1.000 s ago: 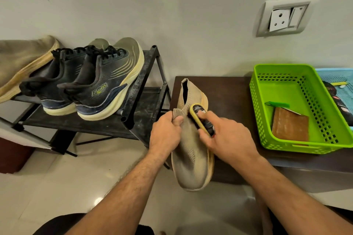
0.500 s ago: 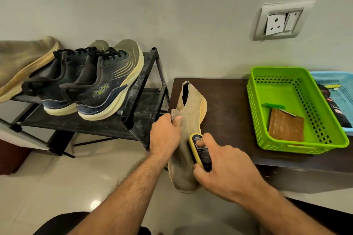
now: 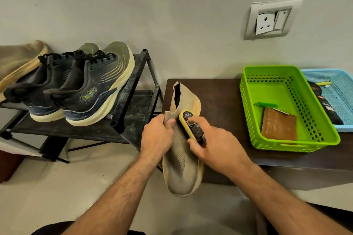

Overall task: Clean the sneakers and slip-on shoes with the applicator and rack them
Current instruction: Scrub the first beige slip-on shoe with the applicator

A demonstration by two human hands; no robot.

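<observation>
The black shoe rack point(image 3: 133, 82) stands against the wall at the left, and a pair of dark sneakers point(image 3: 84, 89) with cream soles sits on its top shelf, heels toward the camera. Another beige slip-on point(image 3: 21, 61) lies at the rack's far left end, only partly in view. To the right is the dark brown surface point(image 3: 219, 97); a green basket point(image 3: 271, 74) holding a brown cloth-like pad stands toward its right end, with a blue basket point(image 3: 328, 80) touching it on the far side.

The beige knit slip-on shoe point(image 3: 181, 170) is held in the air over the surface's left front corner, toe down and opening up. The left hand point(image 3: 156, 137) grips its collar, fingers curled round the knit edge with the thumb on top. The right hand point(image 3: 214, 147) holds the yellow-edged applicator point(image 3: 191, 126), fingers wrapped round its dark body, its pad pressed on the upper just below the collar.

The step in hand seems to be rubbing down the upper. It would go best with the left hand keeping the knit taut so it does not bunch, the pad kept flat, and even strokes run from collar to toe, then along the yellowed sole edge before racking beside its mate.
</observation>
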